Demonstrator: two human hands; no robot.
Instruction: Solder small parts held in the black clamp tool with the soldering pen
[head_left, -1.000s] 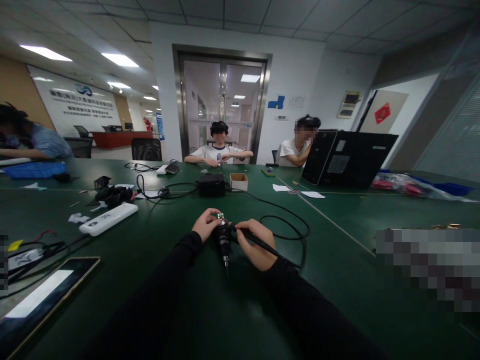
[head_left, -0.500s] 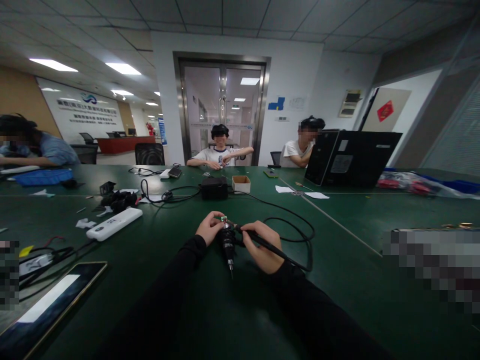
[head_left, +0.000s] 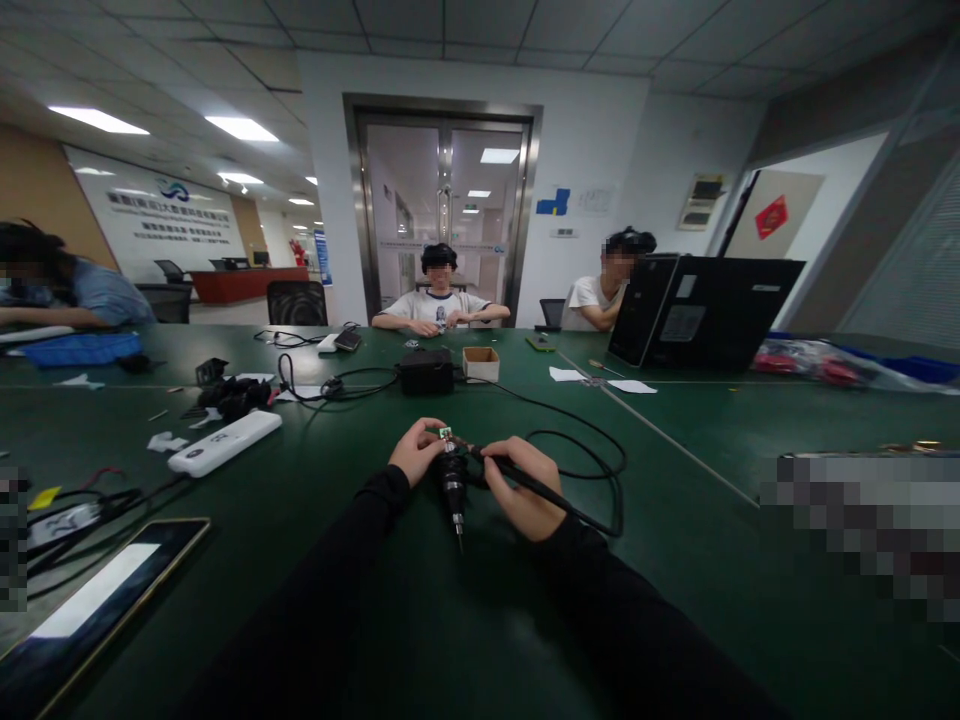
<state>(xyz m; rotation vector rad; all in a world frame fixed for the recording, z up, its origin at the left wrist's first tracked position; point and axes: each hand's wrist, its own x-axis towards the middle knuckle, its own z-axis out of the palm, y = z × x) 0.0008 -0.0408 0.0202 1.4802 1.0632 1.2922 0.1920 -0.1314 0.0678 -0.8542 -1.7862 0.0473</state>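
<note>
Fingers of the left hand [head_left: 414, 455] close, apparently, on a small green board [head_left: 446, 433] beside the dark tool [head_left: 452, 481] on the table [head_left: 352, 610]; the right hand's [head_left: 527, 510] curl snugly round a black pen-like handle [head_left: 535, 486]. Neither grip has shifted, so the work sits steady.

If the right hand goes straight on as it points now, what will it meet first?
Led by its black pen-like tool, the right hand would probably meet the metal-tipped black tool first, before the left hand; depth is unclear.
</note>
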